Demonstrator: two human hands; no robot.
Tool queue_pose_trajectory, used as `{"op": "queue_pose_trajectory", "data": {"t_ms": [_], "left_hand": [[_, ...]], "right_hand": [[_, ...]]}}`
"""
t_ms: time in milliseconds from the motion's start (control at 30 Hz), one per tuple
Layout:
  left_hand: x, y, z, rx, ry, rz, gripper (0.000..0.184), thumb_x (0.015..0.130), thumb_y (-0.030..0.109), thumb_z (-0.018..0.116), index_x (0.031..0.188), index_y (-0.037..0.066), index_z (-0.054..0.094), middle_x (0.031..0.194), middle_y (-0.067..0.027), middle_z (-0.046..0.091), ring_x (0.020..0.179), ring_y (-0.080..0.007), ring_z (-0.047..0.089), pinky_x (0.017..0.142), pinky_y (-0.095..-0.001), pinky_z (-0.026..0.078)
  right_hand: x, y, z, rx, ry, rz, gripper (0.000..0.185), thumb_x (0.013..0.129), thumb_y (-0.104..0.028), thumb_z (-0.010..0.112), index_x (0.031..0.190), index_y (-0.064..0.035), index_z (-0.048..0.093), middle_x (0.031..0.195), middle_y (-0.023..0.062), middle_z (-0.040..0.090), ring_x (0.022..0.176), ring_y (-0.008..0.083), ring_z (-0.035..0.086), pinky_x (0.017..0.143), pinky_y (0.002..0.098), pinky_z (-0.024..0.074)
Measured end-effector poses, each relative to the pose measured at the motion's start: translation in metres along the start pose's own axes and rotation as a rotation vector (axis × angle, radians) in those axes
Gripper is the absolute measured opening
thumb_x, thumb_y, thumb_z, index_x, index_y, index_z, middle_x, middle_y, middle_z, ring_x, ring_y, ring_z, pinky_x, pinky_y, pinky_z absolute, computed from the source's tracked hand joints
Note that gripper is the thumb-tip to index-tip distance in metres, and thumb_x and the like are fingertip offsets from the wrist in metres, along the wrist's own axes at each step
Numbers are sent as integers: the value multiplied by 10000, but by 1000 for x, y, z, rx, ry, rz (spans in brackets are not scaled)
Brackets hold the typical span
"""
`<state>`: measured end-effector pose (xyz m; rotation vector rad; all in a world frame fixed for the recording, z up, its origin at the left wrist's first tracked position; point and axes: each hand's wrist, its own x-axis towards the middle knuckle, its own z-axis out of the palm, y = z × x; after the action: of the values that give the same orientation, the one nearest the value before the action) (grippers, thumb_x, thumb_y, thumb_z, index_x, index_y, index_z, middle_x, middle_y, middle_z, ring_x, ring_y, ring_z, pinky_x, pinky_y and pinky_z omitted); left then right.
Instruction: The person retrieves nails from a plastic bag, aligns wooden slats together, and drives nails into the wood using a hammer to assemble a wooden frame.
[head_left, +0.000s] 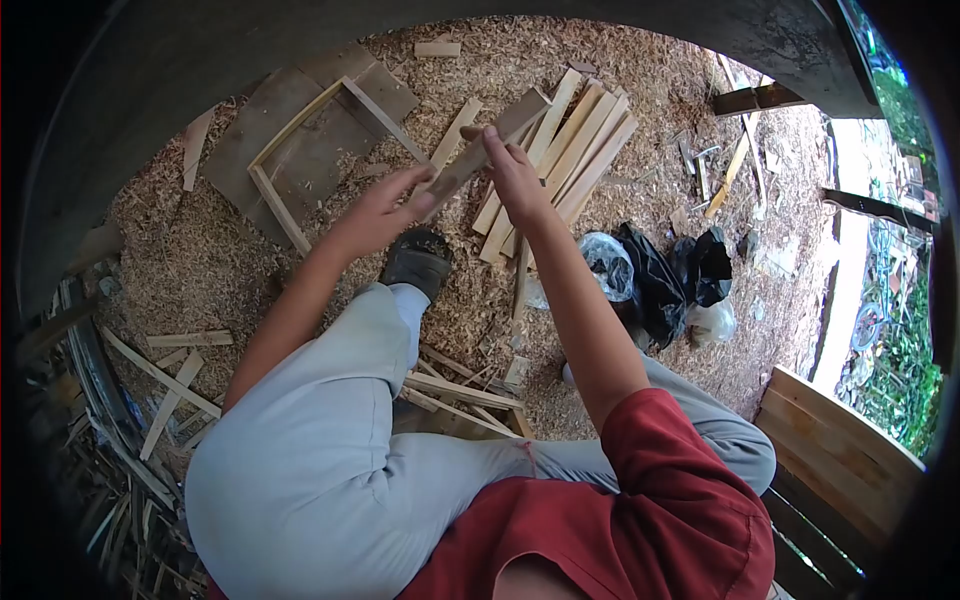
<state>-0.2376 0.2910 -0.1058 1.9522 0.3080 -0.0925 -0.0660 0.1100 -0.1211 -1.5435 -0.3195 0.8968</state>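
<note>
A short wooden board (521,114) slants up to the right above the ground, between my two hands. My right hand (515,180) is closed around its middle, thumb on the upper side. At the board's lower end, my left hand (383,212) grips it between thumb and fingers; part of the fingers is hard to make out. Just beyond the right hand lies a stack of pale wooden slats (588,130) on the ground. To the left, a wooden frame (278,203) rests partly on a flat brown sheet (240,185).
Wood shavings (190,270) cover the ground. Black plastic bags (655,290) and a clear bag (605,262) lie right of my legs. Loose offcuts (175,400) are scattered at the left, with more strips (465,390) between my legs. A wooden plank bench (840,450) stands at the right.
</note>
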Motion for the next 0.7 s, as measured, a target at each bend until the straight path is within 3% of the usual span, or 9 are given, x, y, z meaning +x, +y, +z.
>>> {"op": "queue_pose_trajectory", "data": {"t_ms": [100, 167, 233, 300, 333, 467, 600, 633, 700], "left_hand": [[13, 2, 14, -145, -159, -115, 455, 1127, 303, 628, 1477, 23, 551, 1355, -139, 674, 1234, -216, 646, 1077, -377, 504], [17, -14, 26, -152, -207, -143, 459, 1136, 306, 616, 1476, 10, 530, 1311, -122, 680, 1178, -192, 651, 1034, -366, 520], [13, -50, 38, -82, 53, -50, 445, 1143, 290, 606, 1477, 13, 511, 1240, -96, 688, 1127, -173, 650, 997, -361, 524], [5, -94, 45, -144, 101, -113, 437, 1141, 298, 606, 1451, 1, 522, 1220, -130, 703, 1128, -197, 667, 999, -371, 527], [3, -100, 44, -204, 155, -180, 432, 1140, 307, 606, 1426, -10, 534, 1201, -164, 717, 1130, -221, 684, 1002, -380, 530], [-10, -108, 39, -335, 196, -206, 419, 1143, 300, 601, 1411, -17, 544, 1203, -152, 720, 1110, -205, 679, 993, -374, 529], [-8, -111, 37, -288, 190, -231, 379, 1155, 294, 581, 1395, 1, 560, 1164, -91, 705, 1069, -153, 649, 963, -338, 519], [-7, -108, 36, -249, 193, -241, 355, 1166, 289, 566, 1386, 10, 561, 1133, -47, 687, 1044, -108, 621, 944, -307, 508], [-3, -104, 37, -241, 186, -252, 344, 1150, 294, 585, 1344, 10, 579, 1123, -83, 704, 1037, -144, 647, 935, -341, 520]], "right_hand": [[-1, -16, 9, -20, -14, 117, 651, 1167, -575, 443, 1432, -41, 706, 1419, 173, 695, 1300, 251, 621, 1143, 357, 438], [19, 26, 1, -74, 5, 9, 633, 1162, -570, 454, 1423, -52, 709, 1405, 167, 699, 1336, 264, 608, 1164, 374, 431], [27, 73, -15, -128, 28, -101, 615, 1157, -564, 465, 1414, -62, 711, 1391, 162, 704, 1372, 276, 595, 1185, 391, 424], [20, 101, -38, -1126, -145, -374, 555, 1126, -539, 519, 1395, -92, 709, 1416, 138, 683, 1466, 302, 533, 1230, 449, 410], [12, 100, -45, -1408, -285, -405, 480, 1072, -473, 620, 1386, -120, 699, 1468, 117, 648, 1517, 324, 480, 1247, 504, 405], [-15, 90, -82, -1367, -219, -581, 491, 960, -411, 770, 1358, -131, 707, 1451, 144, 639, 1497, 367, 493, 1251, 489, 406], [-46, 66, -121, -1280, -253, -701, 545, 902, -421, 806, 1333, -115, 673, 1454, 142, 627, 1458, 370, 514, 1218, 495, 436], [-53, 68, -133, -1286, -252, -699, 545, 902, -421, 806, 1333, -115, 673, 1454, 142, 627, 1458, 370, 514, 1218, 495, 436], [-66, 69, -148, -1318, -273, -599, 601, 853, -408, 830, 1352, -122, 657, 1449, 136, 628, 1406, 384, 536, 1198, 506, 447]]}}
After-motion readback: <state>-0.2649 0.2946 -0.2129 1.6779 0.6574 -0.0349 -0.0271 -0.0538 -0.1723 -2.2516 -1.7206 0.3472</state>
